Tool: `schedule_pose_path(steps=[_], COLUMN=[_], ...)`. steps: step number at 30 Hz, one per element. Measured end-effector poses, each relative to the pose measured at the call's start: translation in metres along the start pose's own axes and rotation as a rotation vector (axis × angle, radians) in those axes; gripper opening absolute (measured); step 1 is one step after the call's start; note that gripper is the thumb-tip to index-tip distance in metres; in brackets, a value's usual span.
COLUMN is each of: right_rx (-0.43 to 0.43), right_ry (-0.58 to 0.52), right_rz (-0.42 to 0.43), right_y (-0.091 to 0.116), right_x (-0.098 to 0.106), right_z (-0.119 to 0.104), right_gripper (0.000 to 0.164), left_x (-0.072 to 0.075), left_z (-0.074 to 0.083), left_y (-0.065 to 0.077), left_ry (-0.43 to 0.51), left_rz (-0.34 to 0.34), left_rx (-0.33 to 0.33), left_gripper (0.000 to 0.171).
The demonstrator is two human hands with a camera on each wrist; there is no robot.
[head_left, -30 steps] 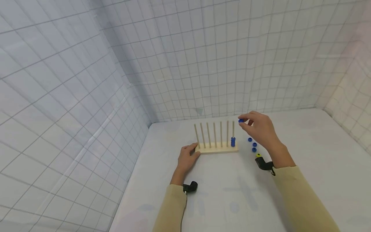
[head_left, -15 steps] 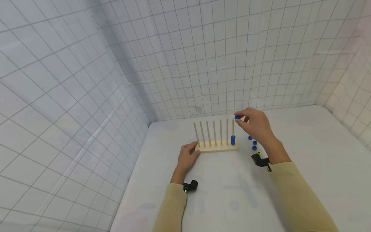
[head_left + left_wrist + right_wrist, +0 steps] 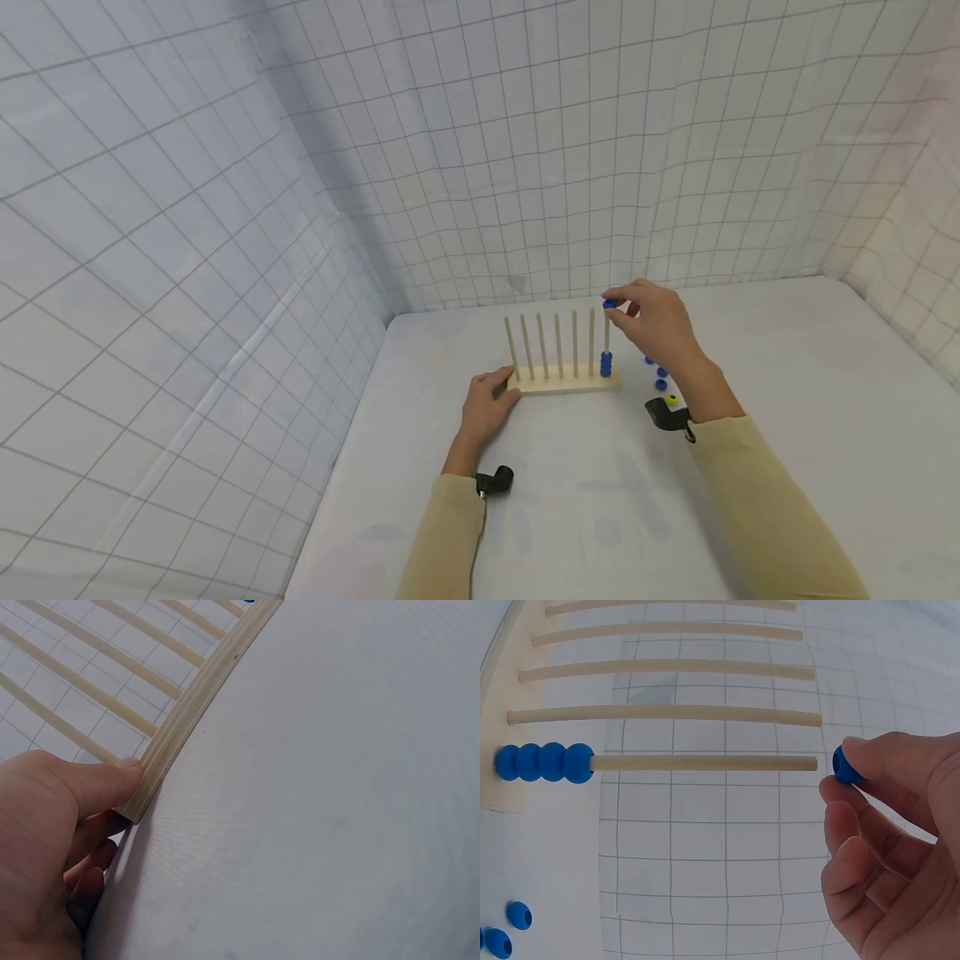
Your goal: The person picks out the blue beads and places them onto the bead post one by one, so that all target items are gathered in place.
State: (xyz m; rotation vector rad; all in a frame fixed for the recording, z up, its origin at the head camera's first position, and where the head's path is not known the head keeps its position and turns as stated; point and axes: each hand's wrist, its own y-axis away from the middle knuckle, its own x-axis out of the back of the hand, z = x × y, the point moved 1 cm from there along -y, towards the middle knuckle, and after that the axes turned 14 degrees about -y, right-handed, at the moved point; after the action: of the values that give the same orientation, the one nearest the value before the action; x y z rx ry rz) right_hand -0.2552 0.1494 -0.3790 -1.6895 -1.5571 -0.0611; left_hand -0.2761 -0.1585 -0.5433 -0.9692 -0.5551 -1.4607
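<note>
A wooden base with several upright pegs (image 3: 566,384) stands on the white table. My left hand (image 3: 483,408) grips its left end; in the left wrist view the thumb lies on the base's edge (image 3: 180,720). Blue beads (image 3: 540,763) are stacked at the foot of the rightmost peg (image 3: 705,763). Between thumb and index finger my right hand (image 3: 656,325) pinches another blue bead (image 3: 846,765). In the right wrist view that bead is just off the peg's tip, apart from it, its hole turned towards the peg.
Loose blue beads (image 3: 661,385) lie on the table right of the base, partly below my right forearm. A yellow bead (image 3: 672,400) sits by the black wrist camera (image 3: 663,414). Grid-patterned cloth (image 3: 525,167) hangs behind and at the sides.
My right hand has moved left with the blue bead, from beside the rightmost peg to its top. My left hand has stayed at the base's left end.
</note>
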Motion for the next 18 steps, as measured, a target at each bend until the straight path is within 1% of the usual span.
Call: schedule_pose_path(steps=[8,18], right_rx=[-0.015,-0.057], right_ry=[-0.033,-0.029], right_rz=[-0.002,-0.027], right_y=[-0.0003,0.0021], right_x=[-0.0057,-0.0098], right_z=[0.0063,0.0091], right_gripper=[0.028,0.027], left_x=[0.0001,-0.0004], left_z=[0.0000,-0.0016], left_y=[0.0008,0.0015], left_ry=[0.002,0.013], left_rz=[0.002,-0.003], left_rx=[0.006,0.008], left_gripper=[0.050,0.051])
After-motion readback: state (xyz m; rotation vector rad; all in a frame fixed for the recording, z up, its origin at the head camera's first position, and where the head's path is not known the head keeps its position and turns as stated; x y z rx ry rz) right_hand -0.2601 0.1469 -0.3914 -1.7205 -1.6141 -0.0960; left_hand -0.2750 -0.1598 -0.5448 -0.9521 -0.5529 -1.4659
